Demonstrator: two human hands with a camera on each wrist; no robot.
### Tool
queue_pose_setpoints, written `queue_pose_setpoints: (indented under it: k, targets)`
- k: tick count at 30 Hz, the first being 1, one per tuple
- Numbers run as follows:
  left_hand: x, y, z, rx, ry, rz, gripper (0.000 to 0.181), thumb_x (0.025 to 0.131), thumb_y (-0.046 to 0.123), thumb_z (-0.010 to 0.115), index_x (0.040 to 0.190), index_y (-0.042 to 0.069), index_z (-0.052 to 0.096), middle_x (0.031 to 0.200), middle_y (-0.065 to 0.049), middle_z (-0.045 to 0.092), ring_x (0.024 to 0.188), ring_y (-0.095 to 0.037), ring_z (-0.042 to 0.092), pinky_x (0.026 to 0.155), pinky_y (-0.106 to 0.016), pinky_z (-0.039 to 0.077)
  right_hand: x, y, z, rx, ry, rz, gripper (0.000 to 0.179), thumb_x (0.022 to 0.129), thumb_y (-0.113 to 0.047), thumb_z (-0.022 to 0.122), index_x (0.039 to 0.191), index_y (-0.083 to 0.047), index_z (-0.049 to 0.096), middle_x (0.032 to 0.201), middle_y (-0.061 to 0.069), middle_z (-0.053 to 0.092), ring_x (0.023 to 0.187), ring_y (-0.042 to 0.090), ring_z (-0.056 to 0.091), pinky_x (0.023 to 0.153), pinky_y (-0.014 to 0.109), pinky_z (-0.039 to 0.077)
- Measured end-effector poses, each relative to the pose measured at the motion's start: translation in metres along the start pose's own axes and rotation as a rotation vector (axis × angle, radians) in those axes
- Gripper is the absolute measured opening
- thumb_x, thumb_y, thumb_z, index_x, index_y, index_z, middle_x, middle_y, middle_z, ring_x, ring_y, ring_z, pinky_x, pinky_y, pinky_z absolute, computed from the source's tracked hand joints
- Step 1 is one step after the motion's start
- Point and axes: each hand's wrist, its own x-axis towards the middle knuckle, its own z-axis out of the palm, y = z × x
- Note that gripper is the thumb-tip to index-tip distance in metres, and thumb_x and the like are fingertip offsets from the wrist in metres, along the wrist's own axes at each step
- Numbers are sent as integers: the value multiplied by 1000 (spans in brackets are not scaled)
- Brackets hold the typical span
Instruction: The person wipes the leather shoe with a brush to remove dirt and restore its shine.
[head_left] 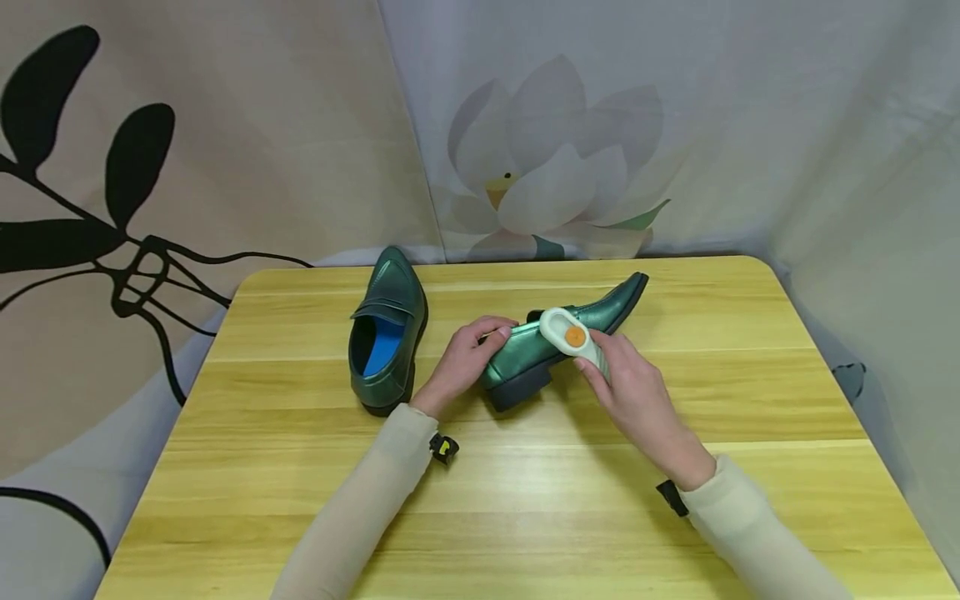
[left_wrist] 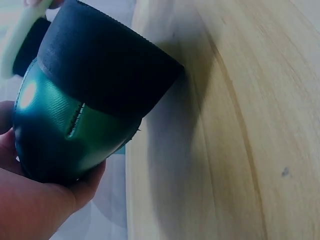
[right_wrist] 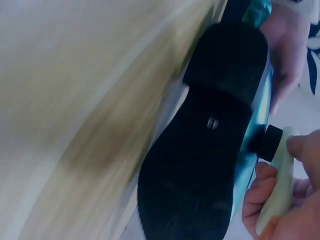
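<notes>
A green loafer (head_left: 517, 354) with a black sole (right_wrist: 200, 125) is tilted on its side over the table, toe pointing to the far right. My left hand (head_left: 467, 354) grips it by the heel end, thumb and fingers at the collar. In my right hand (head_left: 637, 400) is a small shoe brush (head_left: 553, 323) with a pale handle and an orange button. Its dark bristle head (right_wrist: 270, 143) meets the upper's side in the right wrist view. From the left wrist view, the loafer's heel block (left_wrist: 107, 60) hides part of the brush.
The matching green loafer (head_left: 386, 333) stands upright to the left, with a blue insole (head_left: 383, 346) inside. Both rest on a light wooden table (head_left: 525, 517). Behind the table hangs a pale curtain (head_left: 300, 150) printed with flowers and leaves.
</notes>
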Motion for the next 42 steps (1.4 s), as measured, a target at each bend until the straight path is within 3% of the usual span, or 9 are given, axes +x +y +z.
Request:
queue_pose_setpoints:
  k: [5,11,22,30,38,42]
  targets:
    - [1,0,0,-38,-12,1,32,110,20,53,128,1,71,134,-12,66,132,-27,57,113,-46,41,4,-10,7,12,-49,-46,46,98,-20,74,134,3,57,104,14,62,79,25,58,63,43,52]
    - [0,0,-1,-58,-11,-10,31,110,19,53,128,1,71,135,-12,66,132,-27,56,113,-46,41,5,0,0,-9,36,25,43,96,-12,76,131,7,59,104,18,64,80,28,59,63,46,52]
    - [-1,1,-3,-119,-11,-14,33,110,18,52,127,-3,70,133,-14,67,131,-29,56,114,-46,40,3,-21,16,7,-110,-193,47,96,-23,76,135,-2,61,102,9,61,78,18,54,62,35,51]
    - [-3,1,-4,-118,7,-36,32,110,16,52,127,-3,70,134,-16,66,132,-29,56,115,-44,39,8,-13,10,-5,-36,-108,46,93,-18,79,132,0,62,103,12,63,76,21,54,61,37,50]
    - [-2,-1,-4,-118,5,-55,33,108,16,54,127,-8,68,134,-15,66,132,-30,56,114,-47,40,8,-25,20,27,-123,-227,46,95,-24,78,132,-2,63,103,8,62,79,17,57,60,34,52]
    - [-1,-2,-5,-97,3,-56,33,109,16,54,128,-7,68,134,-16,66,133,-30,56,114,-46,40,4,-19,18,36,-143,-249,48,103,-41,63,133,-4,63,101,6,61,77,15,54,61,33,50]
